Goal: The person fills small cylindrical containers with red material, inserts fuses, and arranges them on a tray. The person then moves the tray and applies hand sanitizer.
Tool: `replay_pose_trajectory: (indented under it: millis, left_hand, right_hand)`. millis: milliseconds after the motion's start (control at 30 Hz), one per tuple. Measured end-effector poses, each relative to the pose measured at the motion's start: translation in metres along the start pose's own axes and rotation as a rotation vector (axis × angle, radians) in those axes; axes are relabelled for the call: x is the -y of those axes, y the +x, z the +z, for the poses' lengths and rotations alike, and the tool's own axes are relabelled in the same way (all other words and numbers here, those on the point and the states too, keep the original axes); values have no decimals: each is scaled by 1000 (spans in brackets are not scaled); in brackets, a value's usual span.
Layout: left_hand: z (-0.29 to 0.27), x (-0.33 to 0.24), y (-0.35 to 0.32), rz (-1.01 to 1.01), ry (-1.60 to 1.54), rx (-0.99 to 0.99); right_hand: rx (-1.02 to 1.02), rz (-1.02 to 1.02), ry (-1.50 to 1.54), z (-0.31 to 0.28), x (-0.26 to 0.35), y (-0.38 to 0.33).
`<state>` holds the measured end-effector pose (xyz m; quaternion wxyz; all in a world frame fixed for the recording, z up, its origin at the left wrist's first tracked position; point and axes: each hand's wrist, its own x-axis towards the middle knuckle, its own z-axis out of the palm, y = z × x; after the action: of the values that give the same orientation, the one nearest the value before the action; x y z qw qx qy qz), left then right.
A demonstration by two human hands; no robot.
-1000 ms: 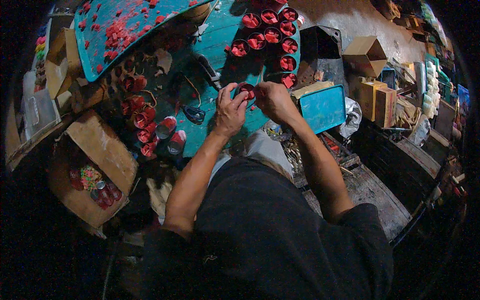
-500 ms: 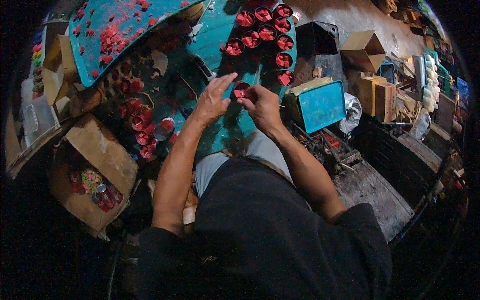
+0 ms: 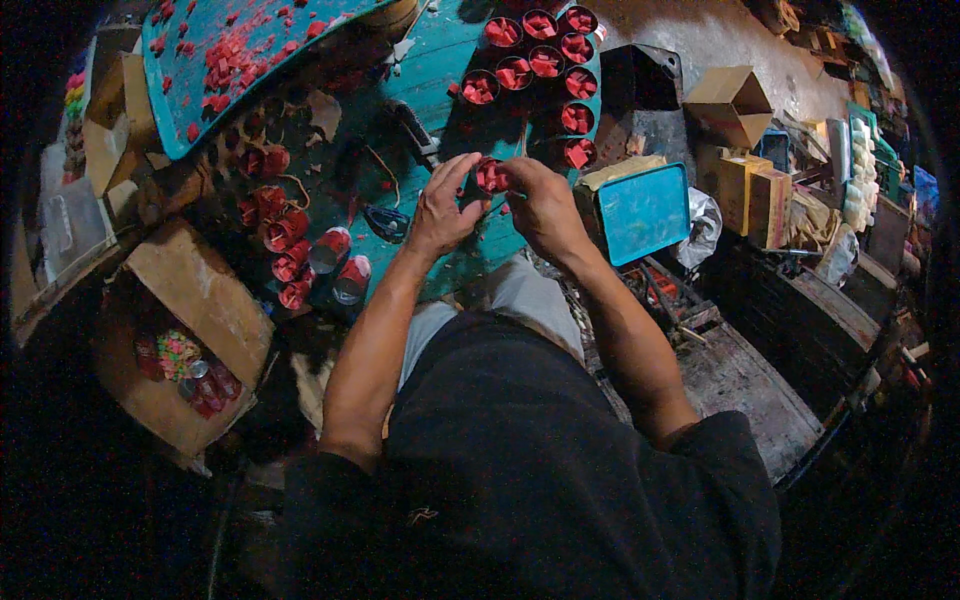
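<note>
A small round cup (image 3: 490, 174) filled with red chunks sits between my two hands. My right hand (image 3: 543, 203) has its fingers closed at the cup's right rim, fingertips partly hidden behind the knuckles. On the other side, my left hand (image 3: 445, 205) has its fingers stretched out, their tips close to the cup; whether they touch it I cannot tell. Several similar cups (image 3: 513, 73) of red chunks stand in rows on the teal tabletop (image 3: 450, 50) beyond. A dark tool with a pale end (image 3: 415, 133) lies past my left hand.
A blue tray (image 3: 170, 100) with red crumbs lies far left. Red-topped cups (image 3: 285, 230) cluster left of my forearm, with an open cardboard box (image 3: 200, 290) below. To the right stand a teal tray (image 3: 645, 215) on its side, a crumpled silver bag (image 3: 703, 222) and cardboard boxes (image 3: 733, 105).
My left hand's fingers have come nearer to the cup. The cup's mouth now shows more red chunks, with my right fingers at its rim. The whole view has shifted slightly.
</note>
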<state>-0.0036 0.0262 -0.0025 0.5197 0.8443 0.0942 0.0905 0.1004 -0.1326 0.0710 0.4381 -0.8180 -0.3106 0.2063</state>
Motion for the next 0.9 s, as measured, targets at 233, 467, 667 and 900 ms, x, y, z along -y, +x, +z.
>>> replay_pose_trajectory:
  millis: [233, 467, 667, 900]
  left_hand:
    - [-8, -1, 24, 275, 145, 75]
    - [-27, -19, 46, 456, 408, 314]
    - [-18, -12, 34, 380, 469, 281]
    - [-16, -16, 29, 333, 224, 71]
  right_hand:
    - [8, 170, -187, 5, -32, -47]
    - [-201, -47, -207, 14, -49, 2]
    - [75, 7, -577, 11, -78, 89]
    - [-76, 220, -626, 44, -98, 104]
